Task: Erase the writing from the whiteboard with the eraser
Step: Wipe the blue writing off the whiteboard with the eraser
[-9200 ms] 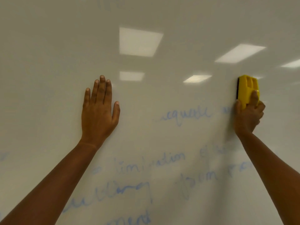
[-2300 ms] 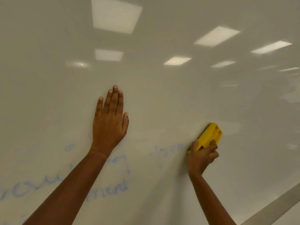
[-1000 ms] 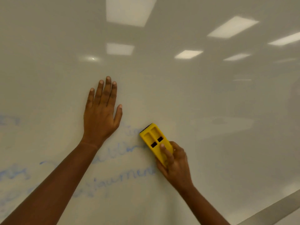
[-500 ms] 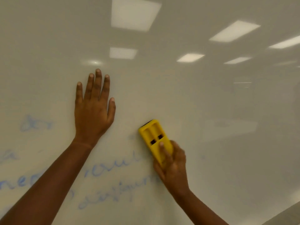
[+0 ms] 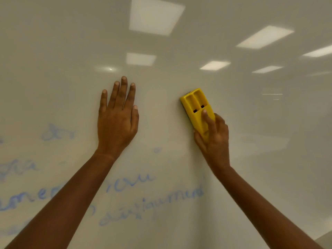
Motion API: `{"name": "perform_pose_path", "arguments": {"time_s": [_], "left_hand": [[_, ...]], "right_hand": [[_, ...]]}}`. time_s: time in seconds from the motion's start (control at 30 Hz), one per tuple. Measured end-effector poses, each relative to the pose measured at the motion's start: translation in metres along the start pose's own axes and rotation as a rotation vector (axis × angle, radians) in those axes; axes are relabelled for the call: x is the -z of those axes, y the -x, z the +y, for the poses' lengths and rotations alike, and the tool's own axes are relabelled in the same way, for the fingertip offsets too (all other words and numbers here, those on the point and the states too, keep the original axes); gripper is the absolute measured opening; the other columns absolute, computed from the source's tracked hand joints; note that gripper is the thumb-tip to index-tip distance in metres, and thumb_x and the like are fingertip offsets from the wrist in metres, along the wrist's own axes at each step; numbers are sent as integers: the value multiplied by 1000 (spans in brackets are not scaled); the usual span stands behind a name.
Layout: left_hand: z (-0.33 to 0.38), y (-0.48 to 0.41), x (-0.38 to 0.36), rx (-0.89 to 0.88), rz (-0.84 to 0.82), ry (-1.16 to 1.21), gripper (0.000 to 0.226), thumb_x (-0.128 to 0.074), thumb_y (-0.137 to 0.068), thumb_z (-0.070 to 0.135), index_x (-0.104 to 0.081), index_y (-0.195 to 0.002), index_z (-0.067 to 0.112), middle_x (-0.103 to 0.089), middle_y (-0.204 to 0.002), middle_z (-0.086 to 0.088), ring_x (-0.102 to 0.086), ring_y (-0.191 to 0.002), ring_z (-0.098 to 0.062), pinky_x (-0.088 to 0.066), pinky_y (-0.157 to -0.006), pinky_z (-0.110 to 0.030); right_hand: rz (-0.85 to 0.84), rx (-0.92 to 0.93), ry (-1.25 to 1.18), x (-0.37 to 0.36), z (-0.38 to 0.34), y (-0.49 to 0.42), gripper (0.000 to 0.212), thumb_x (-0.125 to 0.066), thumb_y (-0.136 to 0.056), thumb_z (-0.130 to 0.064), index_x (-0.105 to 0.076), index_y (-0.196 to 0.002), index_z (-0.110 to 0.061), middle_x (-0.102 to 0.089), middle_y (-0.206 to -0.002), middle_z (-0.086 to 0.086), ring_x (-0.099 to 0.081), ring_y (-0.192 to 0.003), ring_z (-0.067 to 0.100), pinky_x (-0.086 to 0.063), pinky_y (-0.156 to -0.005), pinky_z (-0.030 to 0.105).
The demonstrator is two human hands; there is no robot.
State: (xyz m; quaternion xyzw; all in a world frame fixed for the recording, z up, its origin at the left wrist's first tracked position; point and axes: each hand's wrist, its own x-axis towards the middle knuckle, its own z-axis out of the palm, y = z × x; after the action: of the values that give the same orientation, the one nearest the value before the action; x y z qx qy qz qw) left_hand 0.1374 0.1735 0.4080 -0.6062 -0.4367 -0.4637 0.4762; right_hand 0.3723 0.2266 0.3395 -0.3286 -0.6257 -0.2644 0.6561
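Yellow eraser (image 5: 195, 108), blue writing (image 5: 129, 180), white whiteboard (image 5: 179, 51).

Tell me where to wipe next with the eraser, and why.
Probably sweep the eraser in your right hand down and left. The board around it looks clean, while blue writing remains below, under your left hand, which rests flat on the whiteboard.

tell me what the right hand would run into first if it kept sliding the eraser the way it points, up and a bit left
Nothing, as far as the view shows. The right hand aims the yellow eraser up-left over bare whiteboard, where only ceiling-light reflections show. The left hand lies off to the side, the blue writing below.
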Motion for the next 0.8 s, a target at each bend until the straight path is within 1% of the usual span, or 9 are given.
{"name": "perform_pose_path", "arguments": {"time_s": [0.07,0.17,0.27,0.33,0.4,0.5,0.63,0.7,0.8], "left_hand": [[0,-1,1,13,23,53,52,-20,-94,26,-31,-140,4,-26,-149,-17,-19,-137,-24,-7,-112,-41],[1,-1,2,29,42,108,51,-19,-94,25,-33,-139,4,-28,-148,-17,-19,-137,-23,-7,-112,-38],[2,0,2,30,3,45,53,-19,-94,28,-29,-141,4,-25,-149,-18,-18,-138,-28,-5,-112,-40],[2,1,1,21,-36,-14,55,-20,-93,28,-24,-142,4,-21,-150,-19,-14,-139,-30,-4,-112,-43],[3,6,1,5,-54,-44,55,-21,-93,27,-23,-142,3,-20,-150,-20,-12,-139,-31,-5,-112,-44],[3,17,1,-10,-64,-74,54,-23,-93,25,-23,-143,3,-20,-150,-20,-12,-139,-29,-6,-112,-44],[4,29,-1,13,-52,-89,54,-24,-93,24,-22,-142,2,-21,-150,-20,-12,-138,-27,-8,-112,-45],[6,33,-3,22,-48,-97,54,-24,-93,23,-23,-142,2,-22,-150,-20,-14,-138,-28,-9,-112,-45],[11,40,-5,34,-51,-116,53,-25,-93,22,-23,-142,2,-23,-149,-20,-15,-138,-29,-9,-112,-45]], "right_hand": [[-22,97,4,-9,-13,22,52,-56,-83,-29,-36,-130,-20,-44,-128,24,-41,-107,32,-36,-91,41],[-168,420,28,-15,-23,68,37,-44,-92,-37,-40,-126,-23,-35,-128,14,-42,-103,30,-36,-84,39],[-311,694,90,-8,-20,88,39,-48,-91,-35,-39,-128,-30,-40,-127,12,-48,-99,28,-45,-76,33],[-344,803,113,-1,-14,76,32,-40,-96,-34,-42,-128,-32,-52,-125,14,-59,-95,29,-48,-74,31],[-321,804,113,5,-7,52,30,-42,-96,-32,-48,-126,-31,-63,-117,18,-65,-92,30,-49,-75,32],[-178,509,81,6,5,18,53,-68,-77,-23,-44,-124,-23,-61,-115,25,-54,-100,30,-47,-78,36],[-70,194,24,1,2,14,51,-56,-83,-30,-38,-129,-22,-52,-124,22,-41,-105,27,-41,-84,39],[-85,246,5,-4,-1,30,49,-53,-83,-30,-39,-129,-22,-43,-128,15,-41,-105,28,-36,-86,38],[-205,499,21,-3,4,67,43,-53,-85,-28,-42,-126,-24,-43,-127,14,-45,-101,30,-37,-83,38]]}}
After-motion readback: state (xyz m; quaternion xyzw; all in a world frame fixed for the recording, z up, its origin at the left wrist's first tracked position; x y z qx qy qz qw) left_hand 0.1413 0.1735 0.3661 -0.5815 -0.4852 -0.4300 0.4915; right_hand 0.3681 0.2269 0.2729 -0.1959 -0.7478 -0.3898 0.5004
